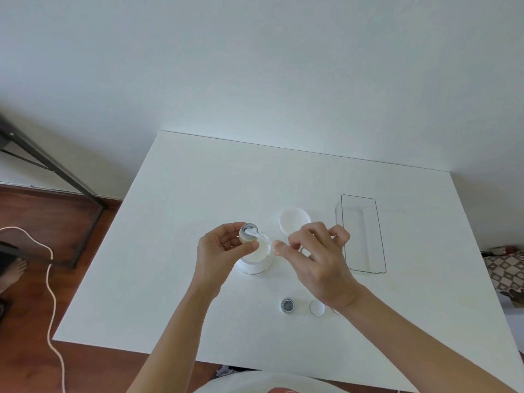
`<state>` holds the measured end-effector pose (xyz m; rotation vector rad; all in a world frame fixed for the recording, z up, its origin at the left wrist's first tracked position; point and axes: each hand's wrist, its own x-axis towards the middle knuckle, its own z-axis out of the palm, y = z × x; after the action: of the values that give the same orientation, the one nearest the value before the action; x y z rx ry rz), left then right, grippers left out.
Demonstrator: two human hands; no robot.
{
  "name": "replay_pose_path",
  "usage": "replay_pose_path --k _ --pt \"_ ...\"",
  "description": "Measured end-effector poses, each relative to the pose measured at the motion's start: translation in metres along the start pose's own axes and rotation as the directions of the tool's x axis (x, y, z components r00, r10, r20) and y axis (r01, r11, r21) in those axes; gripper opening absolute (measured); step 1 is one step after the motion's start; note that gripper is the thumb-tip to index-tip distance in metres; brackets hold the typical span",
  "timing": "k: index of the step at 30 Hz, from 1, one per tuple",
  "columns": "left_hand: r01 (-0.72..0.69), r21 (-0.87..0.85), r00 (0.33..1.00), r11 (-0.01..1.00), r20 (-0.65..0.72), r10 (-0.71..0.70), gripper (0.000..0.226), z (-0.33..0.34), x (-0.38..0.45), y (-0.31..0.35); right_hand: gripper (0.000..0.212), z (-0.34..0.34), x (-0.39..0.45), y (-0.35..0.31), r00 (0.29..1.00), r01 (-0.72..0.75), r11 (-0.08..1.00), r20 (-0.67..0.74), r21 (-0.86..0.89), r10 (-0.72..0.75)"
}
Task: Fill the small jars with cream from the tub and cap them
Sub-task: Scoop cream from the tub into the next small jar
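Your left hand [224, 245] grips a small jar [248, 233], fingers and thumb curled round its side, its open mouth tilted toward your right hand [317, 251]. That hand pinches a thin white spatula [262, 236] between thumb and forefinger, the other fingers curled above; the spatula's tip sits in the jar's mouth with a dab of white cream on it. Directly beneath your left thumb and the spatula stands the open cream tub [256, 262] on the white table [198, 194], partly hidden by your fingers. Just beyond your right knuckles lies the tub's white lid [293, 219], and further out on that side a clear rectangular tray [363, 234]. Below your right wrist, toward you, lie a second small jar [288, 305] and, beside it, a round white cap [316, 307], apart from each other.
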<state>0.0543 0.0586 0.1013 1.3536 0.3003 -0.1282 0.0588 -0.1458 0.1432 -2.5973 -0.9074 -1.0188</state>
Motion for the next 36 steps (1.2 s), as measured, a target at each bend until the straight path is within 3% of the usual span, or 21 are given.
replay_pose_path --k 6,10,14,17,19,22,26,29,36 --pt "-0.005 0.000 1.000 1.000 0.000 0.005 0.035 -0.001 0.000 -0.002 0.027 -0.003 -0.003 0.004 0.999 0.041 0.999 -0.024 -0.015 -0.042" --pt "-0.003 0.001 1.000 1.000 -0.004 0.003 0.035 -0.001 0.000 -0.004 0.025 -0.007 0.000 0.004 0.998 -0.022 1.000 -0.057 -0.013 0.021" --pt "-0.005 -0.002 1.000 1.000 -0.005 0.005 0.035 -0.003 -0.001 -0.005 0.013 -0.008 0.003 0.004 0.962 -0.264 0.956 -0.038 0.130 0.271" --pt "-0.005 -0.004 1.000 1.000 -0.012 0.005 0.035 -0.006 -0.001 -0.005 0.009 -0.003 0.004 0.007 0.849 -0.527 0.823 0.085 0.212 0.521" --pt "-0.006 -0.003 1.000 1.000 -0.016 0.006 0.035 -0.007 -0.002 -0.006 0.008 0.007 0.003 0.009 0.782 -0.620 0.767 0.212 0.164 0.587" --pt "-0.012 0.000 1.000 1.000 -0.020 0.012 0.036 -0.011 -0.003 -0.007 0.009 0.024 0.002 0.005 0.742 -0.608 0.793 0.391 0.047 0.545" --pt "-0.014 0.007 1.000 1.000 -0.026 0.014 0.036 -0.015 -0.005 -0.008 0.012 0.052 0.012 -0.005 0.756 -0.414 0.908 0.532 -0.064 0.382" --pt "-0.022 0.012 0.999 1.000 -0.037 0.022 0.037 -0.019 -0.006 -0.008 0.019 0.073 0.019 -0.010 0.696 -0.292 0.952 0.663 -0.089 0.275" --pt "-0.033 0.014 0.997 0.999 -0.066 0.034 0.038 -0.026 -0.009 -0.008 0.019 0.084 0.019 -0.019 0.568 -0.363 0.928 0.770 -0.081 0.290"
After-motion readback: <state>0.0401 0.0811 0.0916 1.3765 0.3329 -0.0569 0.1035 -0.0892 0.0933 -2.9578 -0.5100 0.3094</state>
